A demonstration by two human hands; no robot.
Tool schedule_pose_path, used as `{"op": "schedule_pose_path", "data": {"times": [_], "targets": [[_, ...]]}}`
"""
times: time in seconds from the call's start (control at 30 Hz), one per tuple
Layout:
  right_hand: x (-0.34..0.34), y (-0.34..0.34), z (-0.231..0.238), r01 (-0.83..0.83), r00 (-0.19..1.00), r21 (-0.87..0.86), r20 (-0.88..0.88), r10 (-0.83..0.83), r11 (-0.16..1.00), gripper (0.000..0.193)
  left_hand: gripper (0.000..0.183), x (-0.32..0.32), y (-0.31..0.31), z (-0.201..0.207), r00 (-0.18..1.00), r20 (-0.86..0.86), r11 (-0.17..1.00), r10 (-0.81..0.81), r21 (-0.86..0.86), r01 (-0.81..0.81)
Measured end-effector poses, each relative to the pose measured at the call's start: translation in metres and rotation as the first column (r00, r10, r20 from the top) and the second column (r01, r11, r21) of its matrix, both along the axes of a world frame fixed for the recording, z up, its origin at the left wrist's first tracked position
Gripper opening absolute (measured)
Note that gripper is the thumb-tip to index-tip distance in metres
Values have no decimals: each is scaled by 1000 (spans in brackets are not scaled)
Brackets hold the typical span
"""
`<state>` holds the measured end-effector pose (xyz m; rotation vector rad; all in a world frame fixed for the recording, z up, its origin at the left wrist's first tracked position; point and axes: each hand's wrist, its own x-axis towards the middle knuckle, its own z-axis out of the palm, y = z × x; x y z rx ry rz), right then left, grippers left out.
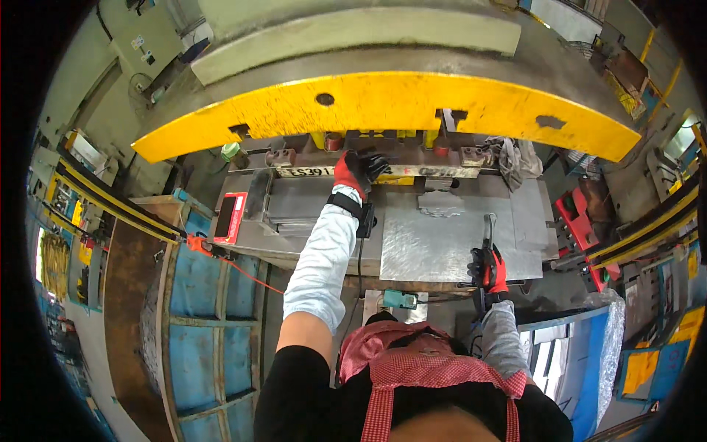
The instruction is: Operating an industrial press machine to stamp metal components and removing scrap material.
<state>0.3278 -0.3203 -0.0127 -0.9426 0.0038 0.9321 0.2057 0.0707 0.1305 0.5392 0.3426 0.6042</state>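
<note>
My left hand (359,172), in a red and black glove, reaches forward to the die (302,172) under the press. Its dark fingers stretch to the right along the die's front, and I make out nothing held in them. My right hand (489,269), gloved alike, is closed around a metal wrench (490,230), whose head points away from me over the flat metal sheet (412,247). A small stack of cut metal pieces (440,204) lies at the back of that sheet.
A yellow press beam (368,103) spans above the die. Stacked metal plates (298,206) and a red-framed panel (231,218) are at the left. A grey rag (509,158) hangs at the die's right end. Blue rack (195,280) stands lower left; red bins (578,221) stand right.
</note>
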Motion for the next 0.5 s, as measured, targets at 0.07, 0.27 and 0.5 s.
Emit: {"op": "schedule_pose_path", "data": {"times": [0.07, 0.27, 0.5], "targets": [[3, -2, -7, -10, 1000, 19, -7, 11, 1000, 31, 48, -1, 1, 1, 1000, -9, 999, -16, -47, 16], [-2, -1, 2, 8, 999, -42, 42, -6, 999, 31, 48, -3, -5, 1, 994, -60, 995, 88, -43, -90], [-16, 4, 23, -86, 914, -47, 394, 98, 995, 24, 40, -11, -7, 7, 998, -54, 998, 41, -35, -43]]}}
